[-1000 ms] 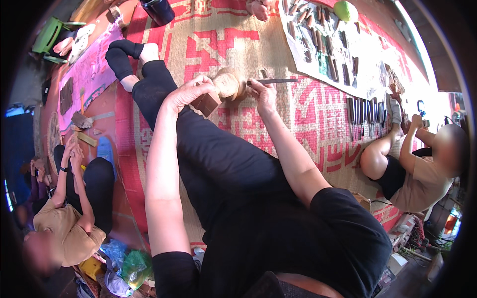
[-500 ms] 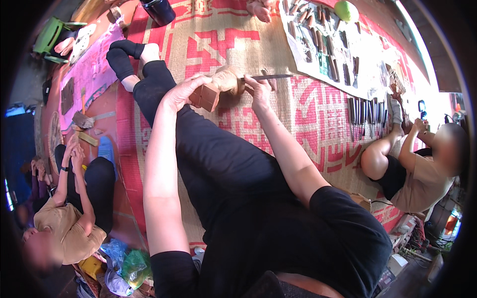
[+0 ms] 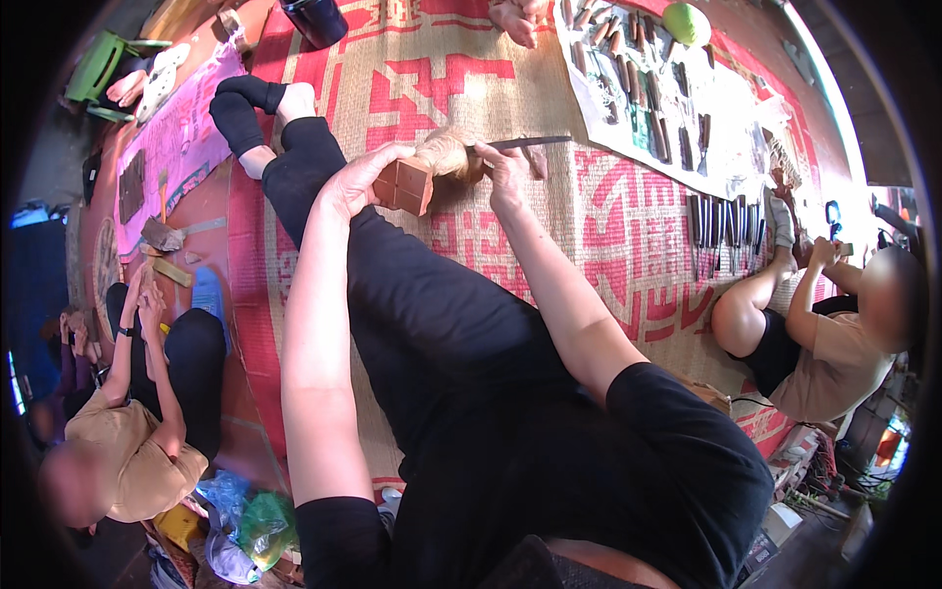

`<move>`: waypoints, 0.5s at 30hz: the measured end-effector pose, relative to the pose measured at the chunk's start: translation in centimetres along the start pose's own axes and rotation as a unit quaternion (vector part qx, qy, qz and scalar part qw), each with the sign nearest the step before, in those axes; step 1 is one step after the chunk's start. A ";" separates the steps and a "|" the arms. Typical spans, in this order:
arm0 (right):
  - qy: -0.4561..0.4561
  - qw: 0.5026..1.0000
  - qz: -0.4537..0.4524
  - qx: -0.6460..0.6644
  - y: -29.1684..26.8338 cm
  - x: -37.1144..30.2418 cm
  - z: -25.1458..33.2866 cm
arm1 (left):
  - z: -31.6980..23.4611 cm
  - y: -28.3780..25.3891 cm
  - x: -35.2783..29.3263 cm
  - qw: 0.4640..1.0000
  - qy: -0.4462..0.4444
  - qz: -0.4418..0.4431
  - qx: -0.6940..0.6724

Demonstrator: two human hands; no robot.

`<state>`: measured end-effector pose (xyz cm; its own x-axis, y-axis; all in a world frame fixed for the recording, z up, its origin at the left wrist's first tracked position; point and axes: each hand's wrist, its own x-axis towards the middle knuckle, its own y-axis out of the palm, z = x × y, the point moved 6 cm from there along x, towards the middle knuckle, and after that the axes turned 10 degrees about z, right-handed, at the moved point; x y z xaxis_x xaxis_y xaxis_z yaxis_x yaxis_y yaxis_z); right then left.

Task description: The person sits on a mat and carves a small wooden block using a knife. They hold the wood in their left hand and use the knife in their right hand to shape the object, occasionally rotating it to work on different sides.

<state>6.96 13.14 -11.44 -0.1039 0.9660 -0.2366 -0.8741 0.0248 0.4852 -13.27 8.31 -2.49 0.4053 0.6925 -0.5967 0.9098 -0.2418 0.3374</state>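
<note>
My left hand (image 3: 355, 185) is wrapped round a wooden carving (image 3: 444, 153), close to its square reddish-brown base (image 3: 404, 187). The pale, rounded part of the carving points away from me, over my outstretched leg. Pinched in my right hand (image 3: 506, 183) is a thin dark file (image 3: 535, 141), its long blade lying crosswise and sticking out to the right. The file's other end meets the carving's right side; the exact contact is hidden by my fingers. Just beyond that hand, a small brownish piece (image 3: 536, 163) lies on the mat.
A red and straw-coloured woven mat (image 3: 628, 255) spreads under me. Many carving tools lie on a white sheet (image 3: 628, 147) at far right, with a row of chisels (image 3: 726, 226) nearer and a green round fruit (image 3: 686, 24) behind. People sit at left and right. Plastic bags (image 3: 265, 525) lie at lower left.
My right hand and the file have shifted slightly left, toward the carving. The carving's base has turned a little in my left hand.
</note>
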 end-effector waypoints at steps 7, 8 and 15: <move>0.058 0.985 -0.125 0.106 -3.7 1.2 -0.8 | 0.1 -0.1 0.0 1.000 -0.006 -0.016 -0.003; 0.061 0.991 -0.095 0.077 -4.0 1.3 -1.0 | 0.0 -0.2 0.1 1.000 -0.003 -0.014 -0.003; 0.007 1.000 -0.011 -0.018 -0.4 0.3 -0.1 | -0.1 0.5 0.0 1.000 -0.010 -0.012 0.017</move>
<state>7.25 13.40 -11.82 -0.0907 0.9614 -0.2597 -0.8924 0.0373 0.4497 -12.86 8.24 -2.28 0.3844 0.6844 -0.6195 0.9218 -0.2480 0.2980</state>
